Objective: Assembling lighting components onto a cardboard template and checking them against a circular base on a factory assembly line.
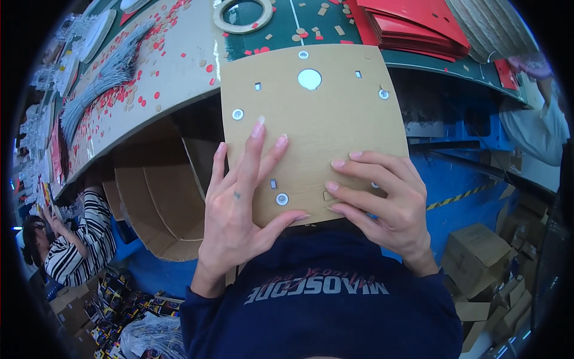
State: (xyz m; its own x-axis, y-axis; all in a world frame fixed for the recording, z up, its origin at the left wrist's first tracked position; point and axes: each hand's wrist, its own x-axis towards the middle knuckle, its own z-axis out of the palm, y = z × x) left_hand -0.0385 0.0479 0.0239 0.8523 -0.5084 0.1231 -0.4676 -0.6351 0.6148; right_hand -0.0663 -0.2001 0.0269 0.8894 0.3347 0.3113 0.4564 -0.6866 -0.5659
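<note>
A tan cardboard panel [323,128] lies in front of me, its far end over the table edge and its near end by my body. It has a round hole near the far edge, several small rectangular holes and several silvery ring-shaped fittings. My left hand [239,191] rests on its left side, fingers spread across the surface and thumb along the near edge. Over the near right part lies my right hand [388,197], fingers apart and bent, with the fingertips and thumb touching the panel beside a small rectangular outline [329,195]. Its palm covers part of a fitting.
On the table are a roll of tape [242,27], a bundle of grey ties [107,78], scattered red and tan cut-outs, and stacked red sheets [412,24]. An open carton [158,191] stands at left below the table. Another person [78,245] sits at far left; boxes [476,258] lie right.
</note>
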